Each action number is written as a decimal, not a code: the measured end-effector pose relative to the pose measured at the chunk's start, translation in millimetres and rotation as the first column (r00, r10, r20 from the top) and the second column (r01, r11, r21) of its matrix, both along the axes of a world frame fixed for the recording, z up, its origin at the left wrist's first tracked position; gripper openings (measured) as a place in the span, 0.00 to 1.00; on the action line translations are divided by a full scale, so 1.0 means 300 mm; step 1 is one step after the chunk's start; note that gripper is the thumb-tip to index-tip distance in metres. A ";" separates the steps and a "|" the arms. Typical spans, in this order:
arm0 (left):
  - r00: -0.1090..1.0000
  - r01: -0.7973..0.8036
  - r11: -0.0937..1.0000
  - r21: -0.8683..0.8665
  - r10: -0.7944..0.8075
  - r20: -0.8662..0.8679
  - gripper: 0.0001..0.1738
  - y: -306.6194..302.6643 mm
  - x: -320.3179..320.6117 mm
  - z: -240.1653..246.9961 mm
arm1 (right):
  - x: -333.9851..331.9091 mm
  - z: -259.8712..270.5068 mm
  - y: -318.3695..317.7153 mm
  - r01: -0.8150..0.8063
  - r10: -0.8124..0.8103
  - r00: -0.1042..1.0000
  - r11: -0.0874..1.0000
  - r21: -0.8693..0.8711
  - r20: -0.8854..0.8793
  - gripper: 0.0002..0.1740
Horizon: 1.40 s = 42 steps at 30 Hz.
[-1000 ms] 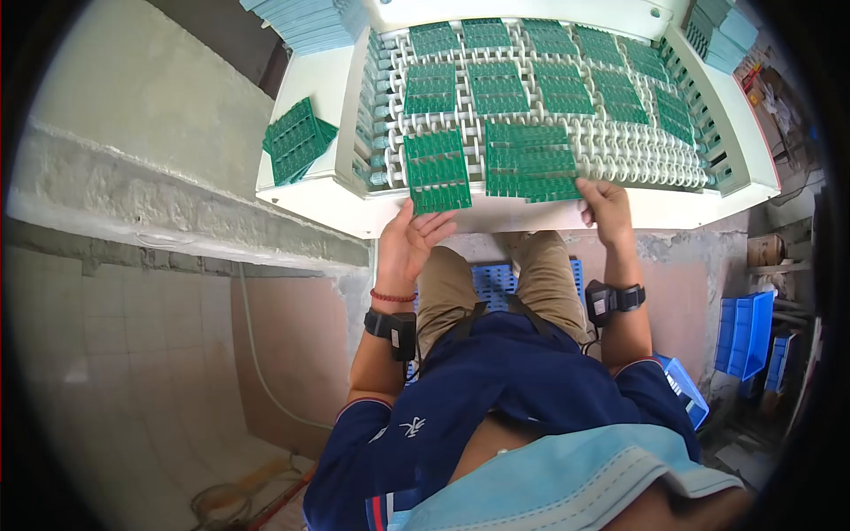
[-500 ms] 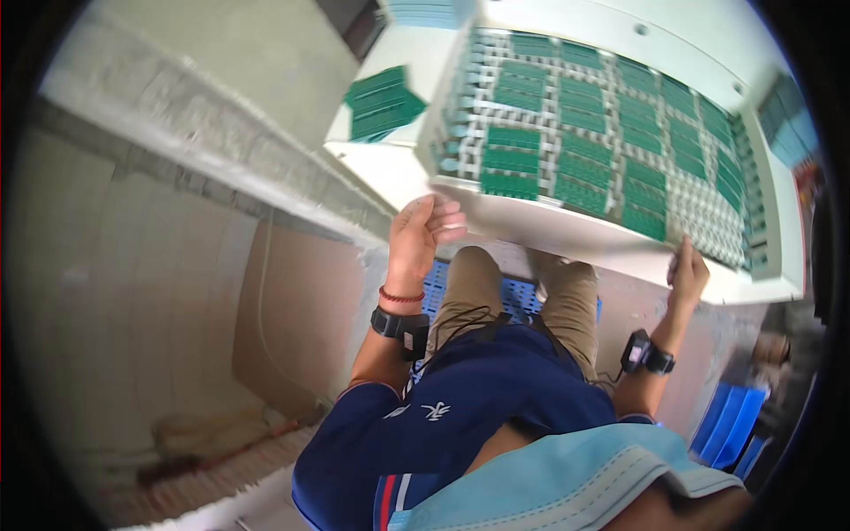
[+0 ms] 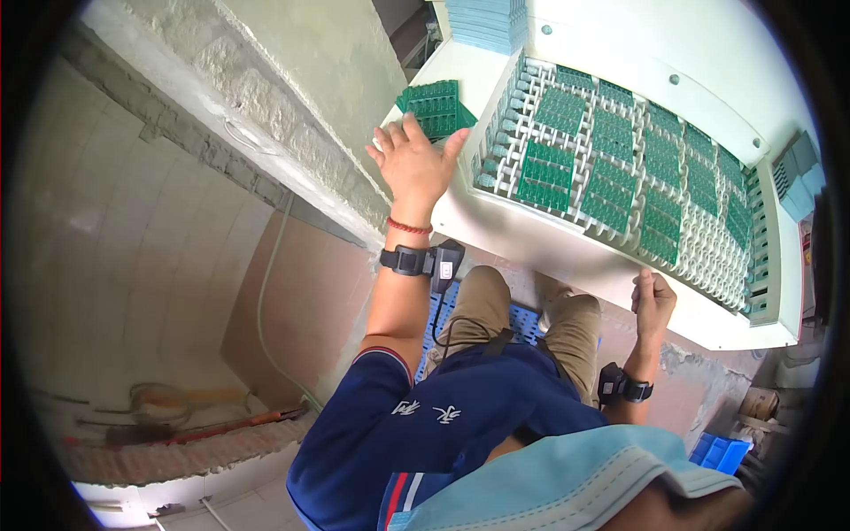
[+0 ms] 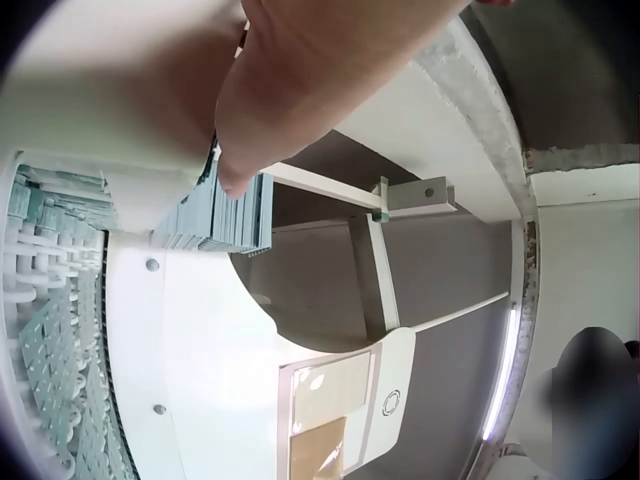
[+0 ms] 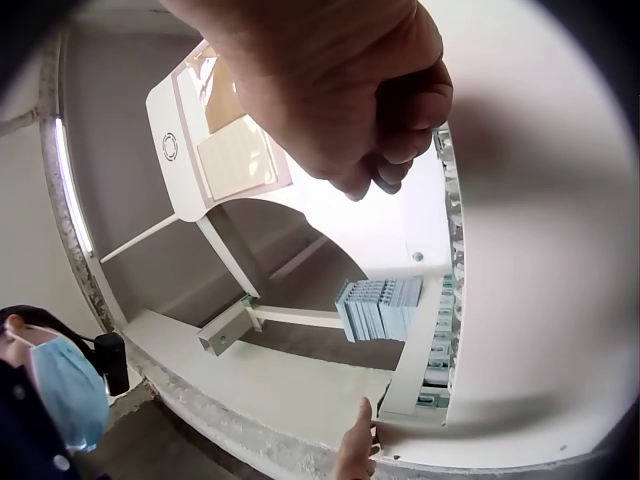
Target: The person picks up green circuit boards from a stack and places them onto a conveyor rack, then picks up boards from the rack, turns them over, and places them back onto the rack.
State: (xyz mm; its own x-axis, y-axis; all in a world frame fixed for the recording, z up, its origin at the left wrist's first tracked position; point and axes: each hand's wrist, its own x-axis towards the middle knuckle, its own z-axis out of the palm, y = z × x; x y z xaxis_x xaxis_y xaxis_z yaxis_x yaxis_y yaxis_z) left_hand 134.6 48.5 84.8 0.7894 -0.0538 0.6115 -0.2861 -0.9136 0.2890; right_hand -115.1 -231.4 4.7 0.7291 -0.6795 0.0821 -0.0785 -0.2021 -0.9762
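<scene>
In the head view my left hand (image 3: 416, 173) reaches over the machine's left ledge with fingers spread, its fingertips at the near edge of a small pile of green circuit boards (image 3: 432, 106); contact cannot be told. My right hand (image 3: 653, 303) has its fingers curled beside the white front panel and holds nothing. The right wrist view shows this hand (image 5: 330, 90) curled, and the other hand's thumb (image 5: 358, 435) low down. Green boards lie in rows on white rollers, the nearest row holding a left board (image 3: 545, 175), a middle one (image 3: 607, 195) and a right one (image 3: 660, 232).
Blue-grey stacked racks (image 3: 485, 22) stand behind the left ledge, with more racks (image 3: 801, 177) at the right. A rough concrete ledge (image 3: 239, 106) runs along the left. Blue crates (image 3: 719, 453) sit at lower right, and a blue slatted mat (image 3: 524, 320) lies underfoot.
My right hand has let go of a board, and the front boards lie separated on the rollers. My left hand has moved from the front edge to the pile. The head view has turned.
</scene>
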 end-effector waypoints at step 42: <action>0.987 -0.101 0.915 -0.391 0.045 -0.152 0.35 0.144 -0.105 -0.015 | 0.051 -0.043 0.149 -0.269 0.273 0.961 0.959 0.084 -0.042 0.20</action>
